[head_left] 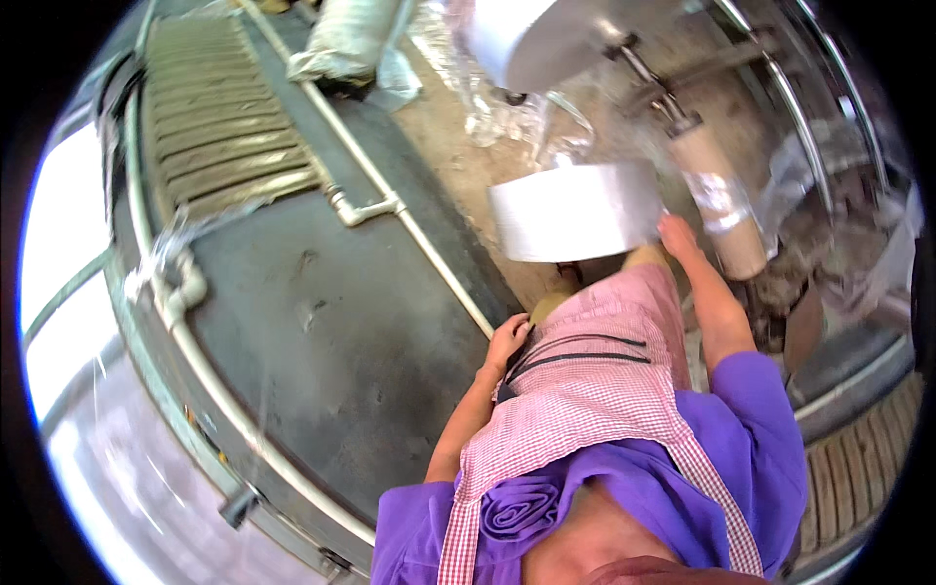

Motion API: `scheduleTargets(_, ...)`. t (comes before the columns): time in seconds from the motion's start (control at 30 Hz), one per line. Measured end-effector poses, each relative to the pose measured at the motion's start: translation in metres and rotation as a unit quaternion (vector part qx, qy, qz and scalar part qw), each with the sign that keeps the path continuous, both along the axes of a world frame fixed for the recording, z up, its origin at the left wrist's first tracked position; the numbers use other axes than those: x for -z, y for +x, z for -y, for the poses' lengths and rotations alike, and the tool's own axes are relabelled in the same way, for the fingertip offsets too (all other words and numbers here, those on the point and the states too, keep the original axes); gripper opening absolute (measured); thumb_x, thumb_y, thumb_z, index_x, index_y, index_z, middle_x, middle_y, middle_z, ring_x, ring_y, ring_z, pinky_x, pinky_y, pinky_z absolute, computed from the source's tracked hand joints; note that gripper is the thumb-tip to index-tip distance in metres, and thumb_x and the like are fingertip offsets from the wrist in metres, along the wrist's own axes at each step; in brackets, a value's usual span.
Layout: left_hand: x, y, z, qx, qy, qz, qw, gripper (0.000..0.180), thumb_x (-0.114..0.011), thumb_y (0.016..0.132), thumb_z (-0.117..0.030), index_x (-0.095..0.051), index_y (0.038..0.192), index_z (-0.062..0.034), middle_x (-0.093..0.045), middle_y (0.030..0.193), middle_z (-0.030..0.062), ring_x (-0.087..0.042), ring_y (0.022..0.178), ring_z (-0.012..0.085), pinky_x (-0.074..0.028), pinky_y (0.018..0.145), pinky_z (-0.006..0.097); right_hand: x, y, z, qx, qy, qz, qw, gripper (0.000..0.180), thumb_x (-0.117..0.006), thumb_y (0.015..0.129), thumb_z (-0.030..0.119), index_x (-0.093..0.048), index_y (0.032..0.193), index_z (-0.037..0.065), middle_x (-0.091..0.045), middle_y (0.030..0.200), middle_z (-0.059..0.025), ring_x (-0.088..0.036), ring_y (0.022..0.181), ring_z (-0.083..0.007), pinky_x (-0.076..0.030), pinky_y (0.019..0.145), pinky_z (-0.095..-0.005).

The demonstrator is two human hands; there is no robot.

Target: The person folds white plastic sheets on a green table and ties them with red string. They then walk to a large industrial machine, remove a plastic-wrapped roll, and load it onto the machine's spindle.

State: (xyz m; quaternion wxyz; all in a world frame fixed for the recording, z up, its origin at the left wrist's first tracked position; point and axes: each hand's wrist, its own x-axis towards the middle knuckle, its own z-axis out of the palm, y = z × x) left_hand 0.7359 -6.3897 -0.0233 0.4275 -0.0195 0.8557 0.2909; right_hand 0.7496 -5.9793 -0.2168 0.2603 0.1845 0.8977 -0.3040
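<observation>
In front of my legs is a wide, pale roll of plastic film [575, 213]. My right hand [678, 234] is closed at the right end of this roll. Part of its grip is hidden behind the fingers. My left hand [508, 340] hangs at the left side of my red-checked apron [575, 400], its fingers curled near the apron's edge and dark cords [585, 343]. What those fingers hold, if anything, cannot be made out. A white pipe [444, 271] runs close beside that hand.
To the left lies a dark flat surface [331, 322] with white pipes and a ribbed slatted panel [219, 112]. Ahead stand a large film roll [526, 39] and a wrapped bale [346, 39]. At right, a brown cardboard core [721, 210] sits on a metal shaft. Loose clear film [507, 122] litters the floor.
</observation>
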Motion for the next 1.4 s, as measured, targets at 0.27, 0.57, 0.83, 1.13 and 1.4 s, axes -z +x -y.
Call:
scheduleTargets(0.27,0.005,0.009,0.005,-0.024,0.018,-0.015,0.999,0.036,-0.048,0.086,-0.023,-0.054,0.114,-0.0011,-0.058,0.11,0.0185,-0.055,0.102,0.0325,-0.042,0.087,0.035,0.015,0.037,-0.033,0.025,-0.093,-0.019,0.995,0.022,-0.057,0.076,0.02,-0.058,0.072,-0.001,-0.059,0.077,-0.0222,-0.057,0.077,-0.0392,-0.045,0.068,-0.0443)
scheduleTargets(0.57,0.006,-0.004,0.013,-0.012,0.055,-0.068,0.996,0.037,-0.049,0.087,-0.027,-0.054,0.114,-0.0009,-0.059,0.107,0.016,-0.056,0.099,0.0305,-0.043,0.085,0.034,0.009,0.091,-0.054,0.028,0.005,-0.044,0.999,0.018,-0.052,0.079,0.017,-0.055,0.083,-0.001,-0.057,0.081,-0.0233,-0.056,0.079,-0.0375,-0.044,0.069,-0.0437)
scheduleTargets(0.83,0.046,-0.037,0.051,0.072,0.095,-0.106,0.987,0.039,-0.051,0.087,-0.032,-0.055,0.112,-0.0016,-0.057,0.111,0.0184,-0.054,0.105,0.0318,-0.04,0.091,0.036,-0.031,0.02,-0.015,0.007,0.043,-0.145,0.989,0.025,-0.057,0.064,-0.004,-0.053,0.088,0.001,-0.058,0.085,-0.0188,-0.058,0.084,-0.0363,-0.046,0.071,-0.0439)
scheduleTargets(1.13,0.024,-0.048,0.083,-0.078,0.213,-0.021,0.974,0.03,-0.042,0.092,-0.015,-0.055,0.113,0.0016,-0.061,0.106,0.0103,-0.055,0.1,0.0179,-0.039,0.09,0.028,-0.091,-0.023,0.032,-0.08,0.112,-0.06,0.989,0.025,-0.053,0.071,0.004,-0.053,0.096,0.001,-0.063,0.086,-0.0182,-0.062,0.082,-0.0348,-0.049,0.07,-0.0439)
scheduleTargets(1.4,0.072,-0.042,0.113,0.014,0.249,-0.088,0.964,0.061,-0.063,0.073,-0.035,-0.049,0.12,0.0011,-0.057,0.112,0.0163,-0.053,0.106,0.024,-0.038,0.092,0.031,-0.094,-0.005,0.048,-0.079,0.045,0.096,0.991,0.029,-0.055,0.072,0.012,-0.062,0.098,0.002,-0.062,0.1,-0.0189,-0.061,0.091,-0.0351,-0.049,0.076,-0.0443)
